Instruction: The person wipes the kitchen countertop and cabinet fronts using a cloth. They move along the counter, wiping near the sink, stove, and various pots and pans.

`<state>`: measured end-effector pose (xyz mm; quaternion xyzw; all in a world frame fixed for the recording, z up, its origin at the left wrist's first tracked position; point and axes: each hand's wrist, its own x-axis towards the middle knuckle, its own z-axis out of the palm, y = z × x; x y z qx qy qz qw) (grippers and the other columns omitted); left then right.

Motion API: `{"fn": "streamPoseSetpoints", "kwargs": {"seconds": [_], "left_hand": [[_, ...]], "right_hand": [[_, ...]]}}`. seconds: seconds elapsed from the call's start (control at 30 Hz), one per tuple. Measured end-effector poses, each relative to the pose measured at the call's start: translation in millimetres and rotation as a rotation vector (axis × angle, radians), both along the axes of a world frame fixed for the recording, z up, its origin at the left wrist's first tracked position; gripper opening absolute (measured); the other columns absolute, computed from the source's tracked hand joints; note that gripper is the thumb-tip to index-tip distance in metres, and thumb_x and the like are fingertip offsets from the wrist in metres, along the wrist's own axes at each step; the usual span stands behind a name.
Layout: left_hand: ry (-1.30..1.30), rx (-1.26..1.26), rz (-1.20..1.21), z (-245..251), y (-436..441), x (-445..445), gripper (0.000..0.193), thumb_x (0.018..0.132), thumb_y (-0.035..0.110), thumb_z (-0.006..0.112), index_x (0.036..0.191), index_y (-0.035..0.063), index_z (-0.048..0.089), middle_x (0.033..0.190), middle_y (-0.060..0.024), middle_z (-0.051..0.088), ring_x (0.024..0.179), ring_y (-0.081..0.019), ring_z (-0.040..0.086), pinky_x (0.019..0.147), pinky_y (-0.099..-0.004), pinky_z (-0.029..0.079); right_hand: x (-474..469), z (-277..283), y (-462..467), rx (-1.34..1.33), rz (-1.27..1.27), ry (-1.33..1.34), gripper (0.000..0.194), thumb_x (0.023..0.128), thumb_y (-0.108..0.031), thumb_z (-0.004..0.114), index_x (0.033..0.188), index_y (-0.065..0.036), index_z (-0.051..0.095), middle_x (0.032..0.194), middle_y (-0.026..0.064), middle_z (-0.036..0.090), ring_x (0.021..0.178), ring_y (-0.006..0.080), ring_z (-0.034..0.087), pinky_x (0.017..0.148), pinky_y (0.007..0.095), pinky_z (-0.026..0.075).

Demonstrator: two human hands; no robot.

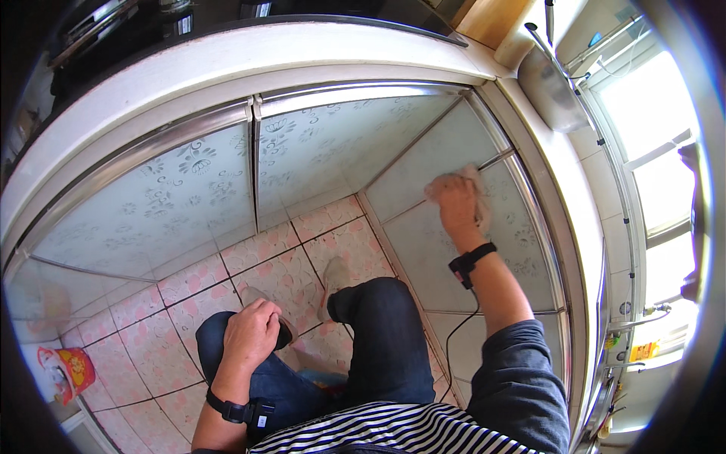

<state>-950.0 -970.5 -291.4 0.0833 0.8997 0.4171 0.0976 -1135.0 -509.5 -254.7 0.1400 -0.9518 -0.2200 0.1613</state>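
Observation:
My right hand (456, 198) presses a pale cloth (478, 196) against the frosted glass cabinet doors on the right, near the metal edge between two panels; hand and cloth are slightly blurred. My left hand (252, 335) rests on my left knee, its fingers curled; whether anything lies under them is hidden. Ahead stand more frosted glass doors (198, 187) with a flower pattern and metal frames. A black band with a small device sits on each wrist, and a cable hangs from the right one.
A white countertop edge (272, 51) curves above the doors, with a black glossy surface (340, 11) behind it. A red and yellow bucket (76, 371) stands at the far left on the pink-patterned tile floor (187, 318). A metal pan (553, 91) is at the upper right.

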Motion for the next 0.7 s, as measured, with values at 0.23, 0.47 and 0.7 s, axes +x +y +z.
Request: {"fn": "streamPoseSetpoints", "kwargs": {"seconds": [0.23,0.47,0.7], "left_hand": [[-0.062,0.081,0.036,-1.9,-8.9,-6.5,0.006,0.091,0.009,0.062,0.093,0.0057,0.066,0.091,-0.0123,0.067,0.082,-0.0360,0.067,0.070,-0.0437,0.054],[-0.083,0.079,0.111,-2.6,-19.8,-8.8,0.005,0.092,0.009,0.062,0.095,0.0066,0.066,0.093,-0.0118,0.068,0.081,-0.0359,0.067,0.070,-0.0431,0.053],[0.002,0.015,0.176,-6.8,-35.5,9.0,0.005,0.093,0.010,0.062,0.095,0.0074,0.065,0.093,-0.0118,0.068,0.082,-0.0360,0.067,0.070,-0.0437,0.053]], "right_hand": [[-7.3,74.1,-6.5,0.106,0.017,0.320,0.028,0.086,-0.017,0.065,0.113,-0.012,0.070,0.112,0.0074,0.069,0.108,0.0258,0.063,0.092,0.0429,0.046],[-5.7,-15.0,7.0,-0.008,0.055,0.092,0.027,0.082,-0.008,0.066,0.109,-0.007,0.070,0.109,0.0101,0.068,0.107,0.0272,0.063,0.091,0.0414,0.046],[21.4,-87.8,11.0,-0.154,-0.082,-0.171,0.026,0.082,-0.014,0.068,0.106,-0.006,0.072,0.101,0.0158,0.071,0.104,0.0307,0.065,0.092,0.0424,0.046]]}}
